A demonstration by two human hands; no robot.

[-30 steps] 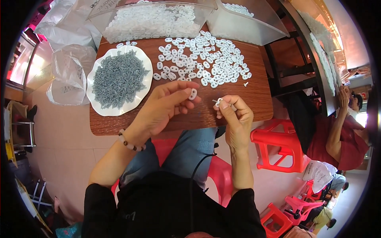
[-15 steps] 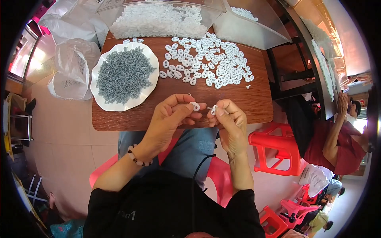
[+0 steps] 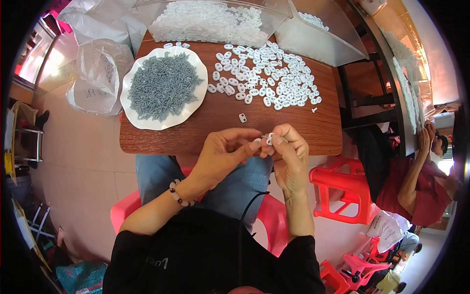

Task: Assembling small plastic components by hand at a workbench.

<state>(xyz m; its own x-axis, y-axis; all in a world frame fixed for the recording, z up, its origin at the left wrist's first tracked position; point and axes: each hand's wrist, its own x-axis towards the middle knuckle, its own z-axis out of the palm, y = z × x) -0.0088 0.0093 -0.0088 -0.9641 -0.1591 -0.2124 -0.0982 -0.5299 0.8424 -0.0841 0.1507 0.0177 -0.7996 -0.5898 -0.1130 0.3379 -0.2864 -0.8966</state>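
In front of the table's near edge, my two hands meet, fingertips almost touching. My right hand (image 3: 292, 156) pinches a small white oval piece with two holes (image 3: 270, 139) between thumb and fingers. My left hand (image 3: 223, 156) is closed, its thumb and fingers on another white piece (image 3: 257, 140), mostly covered by the fingertips. A tiny greyish part shows between the hands, too small to make out. On the wooden table (image 3: 181, 139), a single white two-holed piece (image 3: 242, 117) lies just beyond my fingers.
A scalloped white plate (image 3: 128, 105) heaped with small grey plastic parts (image 3: 164, 85) stands at left. Many white ovals (image 3: 289, 81) are spread at right, before clear bins (image 3: 313, 44). Plastic bags (image 3: 93, 83) lie left of the table. A red stool (image 3: 342, 188) and a seated person are at right.
My hands have come together, the left moving right toward the right hand. The lone white piece on the table, mostly hidden behind my left hand before, now shows fully. The whole view has shifted slightly.
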